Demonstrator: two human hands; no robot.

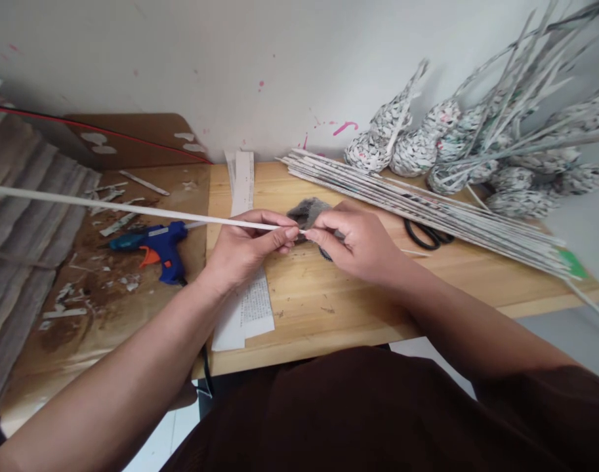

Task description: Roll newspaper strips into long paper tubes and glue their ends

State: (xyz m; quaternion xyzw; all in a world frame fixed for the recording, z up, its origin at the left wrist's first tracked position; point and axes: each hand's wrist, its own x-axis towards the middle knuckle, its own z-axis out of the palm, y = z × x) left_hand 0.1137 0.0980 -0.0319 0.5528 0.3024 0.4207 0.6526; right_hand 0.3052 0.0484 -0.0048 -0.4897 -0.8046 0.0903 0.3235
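Note:
A long, thin white paper tube (132,212) runs from the left edge of the view to the middle of the table. My left hand (245,246) is closed around it near its right end, thumb on top. Thumb and fingers of my right hand (363,239) pinch the tip of the same tube. Behind and under my hands lies a dark grey, crumpled, cloth-like piece (306,208), partly hidden. Printed paper strips (257,308) lie under my left hand and wrist. A thin pale stick (414,252) shows just right of my right hand.
A blue glue gun (168,252) lies on the stained board at left, among paper scraps. Stacked paper sheets (23,216) rise at far left. Rolled paper tubes (427,213) lie at right over black-handled scissors (424,233). Several woven paper forms (414,151) stand against the wall.

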